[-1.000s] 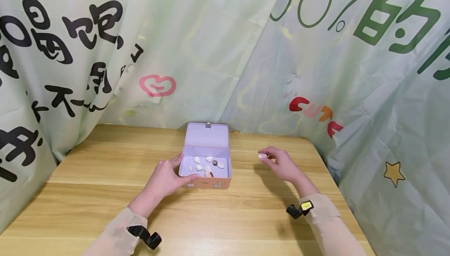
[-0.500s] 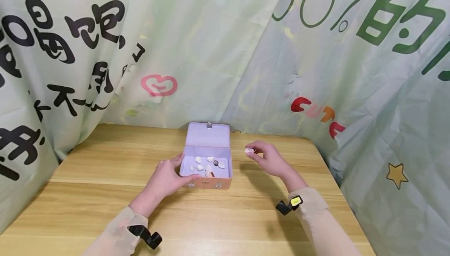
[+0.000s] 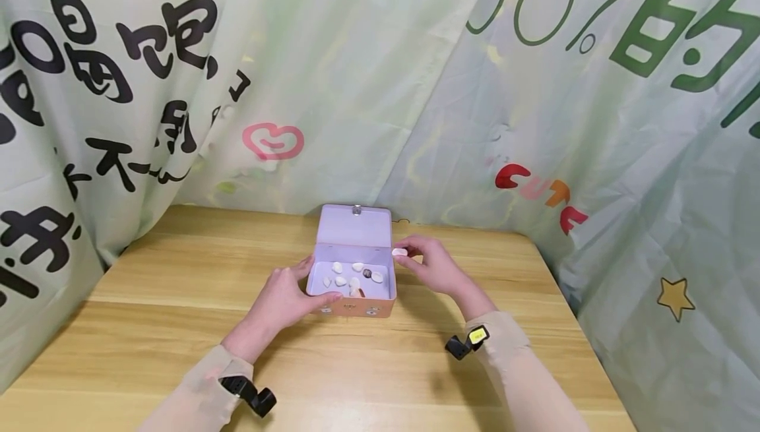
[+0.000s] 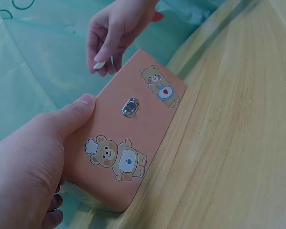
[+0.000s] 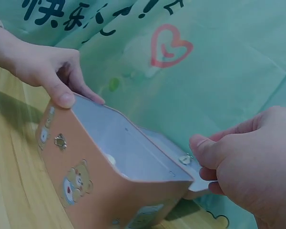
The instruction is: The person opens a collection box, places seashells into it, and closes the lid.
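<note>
Near the middle of the table (image 3: 178, 326), set back toward its far edge, stands an open tin box (image 3: 351, 290) with its lid (image 3: 356, 226) raised toward the curtain (image 3: 380, 89) and several small pale shells (image 3: 340, 281) on its floor. The left hand (image 3: 284, 300) grips the box's left end, thumb over the front rim and fingers round the side. The right hand (image 3: 432, 264) pinches one white shell (image 3: 399, 251) between thumb and fingertips, just above the box's right wall, at its far corner. That shell lies roughly level, its long axis running left to right across the table, the free end pointing left over the box's interior (which end is the narrower cannot be told). Judgement: to place it well, the pinch should travel a little further left until the shell is fully past the rim, descend close to the floor, and find a bare patch among the other shells before the fingers part; the left hand's hold should remain firm so the light box does not slide or tip.
</note>
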Action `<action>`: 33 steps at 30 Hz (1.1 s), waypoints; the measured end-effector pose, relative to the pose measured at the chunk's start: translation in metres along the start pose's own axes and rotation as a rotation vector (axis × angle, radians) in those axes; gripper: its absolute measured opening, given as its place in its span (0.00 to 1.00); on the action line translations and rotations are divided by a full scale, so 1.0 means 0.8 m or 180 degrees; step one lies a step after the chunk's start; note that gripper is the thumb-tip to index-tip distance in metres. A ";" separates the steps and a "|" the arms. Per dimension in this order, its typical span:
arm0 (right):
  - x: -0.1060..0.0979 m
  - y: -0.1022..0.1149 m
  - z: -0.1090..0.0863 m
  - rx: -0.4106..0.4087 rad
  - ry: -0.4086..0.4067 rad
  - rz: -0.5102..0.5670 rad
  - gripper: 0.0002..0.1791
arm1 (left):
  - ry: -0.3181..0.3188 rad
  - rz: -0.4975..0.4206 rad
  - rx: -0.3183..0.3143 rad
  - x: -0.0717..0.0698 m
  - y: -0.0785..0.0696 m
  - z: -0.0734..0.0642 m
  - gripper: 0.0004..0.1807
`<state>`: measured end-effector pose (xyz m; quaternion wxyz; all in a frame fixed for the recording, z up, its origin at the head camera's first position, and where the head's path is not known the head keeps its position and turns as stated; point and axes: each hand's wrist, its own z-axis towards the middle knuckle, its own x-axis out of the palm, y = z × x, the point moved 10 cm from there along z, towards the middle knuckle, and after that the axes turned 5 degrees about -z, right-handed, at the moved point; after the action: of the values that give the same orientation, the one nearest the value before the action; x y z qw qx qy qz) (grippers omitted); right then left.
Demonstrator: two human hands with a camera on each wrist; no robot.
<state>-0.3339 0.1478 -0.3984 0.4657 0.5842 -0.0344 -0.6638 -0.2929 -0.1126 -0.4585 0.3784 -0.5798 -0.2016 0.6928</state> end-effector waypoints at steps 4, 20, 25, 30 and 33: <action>0.013 0.005 0.005 -0.0008 0.0037 0.0034 0.12 | -0.0034 0.0012 0.0037 -0.002 -0.001 0.000 0.66; 0.063 0.019 0.026 -0.0072 0.0210 0.0232 0.15 | -0.0114 -0.0002 0.0108 -0.002 0.000 0.001 0.66; 0.076 0.017 0.029 -0.0004 0.0268 0.0275 0.14 | -0.0030 -0.0026 0.0015 0.000 0.003 0.000 0.68; 0.082 0.016 0.029 0.0016 0.0250 0.0317 0.14 | -0.0032 -0.0035 0.0009 -0.001 0.002 0.000 0.67; 0.084 0.016 0.029 -0.0007 0.0227 0.0294 0.14 | -0.0075 -0.0027 0.0069 -0.002 0.000 0.000 0.65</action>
<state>-0.3373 0.0849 -0.4332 0.4974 0.6048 -0.0440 -0.6204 -0.2931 -0.1137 -0.4576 0.3852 -0.5667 -0.2010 0.7001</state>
